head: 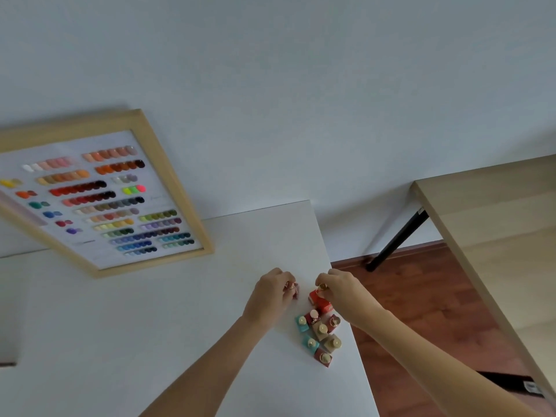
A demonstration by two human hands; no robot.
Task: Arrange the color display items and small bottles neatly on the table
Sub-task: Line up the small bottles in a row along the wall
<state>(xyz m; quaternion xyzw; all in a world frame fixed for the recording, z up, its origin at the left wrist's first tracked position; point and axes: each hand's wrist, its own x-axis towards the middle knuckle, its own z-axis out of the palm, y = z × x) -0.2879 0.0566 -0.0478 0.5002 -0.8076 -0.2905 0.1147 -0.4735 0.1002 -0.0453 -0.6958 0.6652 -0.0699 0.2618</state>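
A wood-framed colour display board (99, 194) with rows of colour swatches leans against the wall at the back left of the white table (150, 311). Several small square bottles with gold caps, teal, beige and dark red, cluster (319, 335) near the table's right edge. My left hand (270, 293) is closed on a small dark red bottle (293, 288) just left of the cluster's far end. My right hand (340, 288) pinches the gold cap of a bright red bottle (320, 302) at the far end of the cluster.
The table's right edge (340, 296) runs close beside the bottles, with brown wooden floor (421, 311) beyond. A second, light wooden table (496, 221) on a black leg (397, 239) stands to the right. A grey wall fills the background.
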